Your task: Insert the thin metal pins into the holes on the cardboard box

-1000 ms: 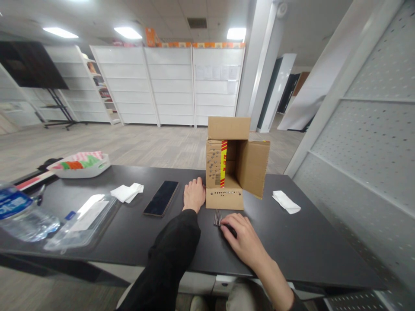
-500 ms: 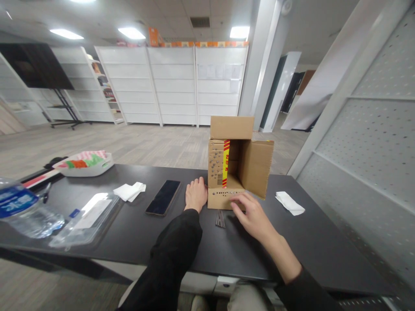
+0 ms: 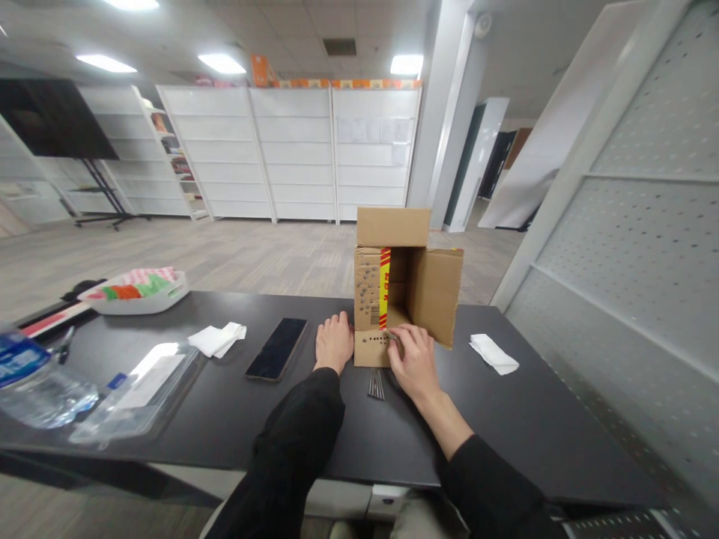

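An open cardboard box (image 3: 368,288) lies on its side on the dark table, its opening facing me. Its front lower flap (image 3: 369,355) hangs down, with a row of small dark dots across it. My right hand (image 3: 414,359) is at this flap, thumb and fingertips pinched together by the row; what they hold, if anything, is too small to make out. My left hand (image 3: 334,343) lies palm down on the table against the box's left side, holding nothing. Several thin dark metal sticks (image 3: 376,385), resembling nails, lie fanned out in front of the flap.
Left of my left hand lies a black phone (image 3: 277,349). Farther left are white tissues (image 3: 218,340), a clear plastic case (image 3: 140,393), a water bottle (image 3: 39,382) and a white basket (image 3: 140,301). Another folded tissue (image 3: 494,353) lies right of the box. A perforated panel (image 3: 634,284) stands at the right.
My right hand has moved left along the flap, and its fingers have come together at the row of dots. My left hand stays beside the box. The whole view has shifted slightly.
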A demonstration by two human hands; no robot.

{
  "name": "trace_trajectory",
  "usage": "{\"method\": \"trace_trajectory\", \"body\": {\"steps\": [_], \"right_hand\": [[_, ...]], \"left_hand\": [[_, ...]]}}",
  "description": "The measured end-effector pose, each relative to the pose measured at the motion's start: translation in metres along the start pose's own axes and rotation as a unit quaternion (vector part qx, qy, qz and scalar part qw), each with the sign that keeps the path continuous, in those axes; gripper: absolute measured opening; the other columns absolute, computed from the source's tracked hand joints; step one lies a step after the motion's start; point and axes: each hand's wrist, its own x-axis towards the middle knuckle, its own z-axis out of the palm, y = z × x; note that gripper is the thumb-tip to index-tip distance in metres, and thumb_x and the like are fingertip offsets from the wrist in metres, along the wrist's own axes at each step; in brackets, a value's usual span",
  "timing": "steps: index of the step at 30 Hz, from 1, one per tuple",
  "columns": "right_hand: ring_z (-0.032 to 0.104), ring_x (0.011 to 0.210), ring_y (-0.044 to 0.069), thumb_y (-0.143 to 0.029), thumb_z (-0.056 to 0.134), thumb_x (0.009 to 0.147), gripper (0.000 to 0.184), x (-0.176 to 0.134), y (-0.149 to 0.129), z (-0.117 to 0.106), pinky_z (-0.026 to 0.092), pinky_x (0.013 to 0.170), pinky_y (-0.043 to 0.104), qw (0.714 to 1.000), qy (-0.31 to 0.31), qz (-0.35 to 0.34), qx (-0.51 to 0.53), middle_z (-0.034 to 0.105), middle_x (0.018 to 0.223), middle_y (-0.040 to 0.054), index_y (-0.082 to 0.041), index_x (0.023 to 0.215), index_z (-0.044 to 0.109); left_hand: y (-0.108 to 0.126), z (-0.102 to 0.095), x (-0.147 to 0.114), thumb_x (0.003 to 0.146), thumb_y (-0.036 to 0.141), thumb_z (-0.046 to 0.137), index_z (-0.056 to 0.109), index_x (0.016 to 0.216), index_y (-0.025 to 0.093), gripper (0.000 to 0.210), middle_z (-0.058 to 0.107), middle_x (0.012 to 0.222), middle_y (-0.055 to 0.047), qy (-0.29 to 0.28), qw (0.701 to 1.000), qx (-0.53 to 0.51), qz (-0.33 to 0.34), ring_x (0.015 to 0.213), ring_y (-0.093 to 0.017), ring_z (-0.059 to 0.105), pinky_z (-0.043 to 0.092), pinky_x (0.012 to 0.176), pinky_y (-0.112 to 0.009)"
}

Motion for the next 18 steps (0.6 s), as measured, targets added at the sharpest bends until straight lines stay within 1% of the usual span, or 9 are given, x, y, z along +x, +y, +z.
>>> {"method": "trace_trajectory", "body": {"steps": [5, 13, 18], "right_hand": [[0.051, 0.107, 0.026, -0.020, 0.049, 0.093, 0.024, -0.0034, -0.0033, 0.0034, 0.036, 0.092, 0.041, 1.000, 0.014, 0.010, -0.020, 0.064, 0.113, 0.0101, -0.020, 0.110, 0.066], [0.048, 0.108, 0.027, -0.021, 0.050, 0.092, 0.027, -0.0057, -0.0007, 0.0085, 0.035, 0.092, 0.042, 0.999, 0.008, 0.033, -0.036, 0.063, 0.114, 0.0109, -0.019, 0.114, 0.065], [0.048, 0.108, 0.027, -0.022, 0.052, 0.091, 0.024, -0.0062, 0.0007, 0.0092, 0.034, 0.091, 0.041, 0.999, 0.014, 0.036, -0.038, 0.063, 0.113, 0.0099, -0.020, 0.110, 0.066]], "left_hand": [[-0.0007, 0.0004, 0.0003, 0.098, 0.028, 0.036, 0.057, 0.112, 0.016, 0.028, 0.066, 0.112, -0.015, 0.006, 1.000, -0.009, 0.006, 0.108, -0.027, 0.061, 0.043, 0.089, -0.038], [-0.0006, 0.0012, 0.0001, 0.098, 0.027, 0.035, 0.056, 0.113, 0.016, 0.028, 0.066, 0.112, -0.015, 0.008, 1.000, -0.013, 0.005, 0.108, -0.027, 0.061, 0.042, 0.090, -0.039], [-0.0015, 0.0041, 0.0005, 0.098, 0.027, 0.034, 0.055, 0.114, 0.016, 0.029, 0.066, 0.111, -0.015, 0.014, 1.000, -0.014, 0.006, 0.108, -0.027, 0.060, 0.042, 0.090, -0.039]]}}
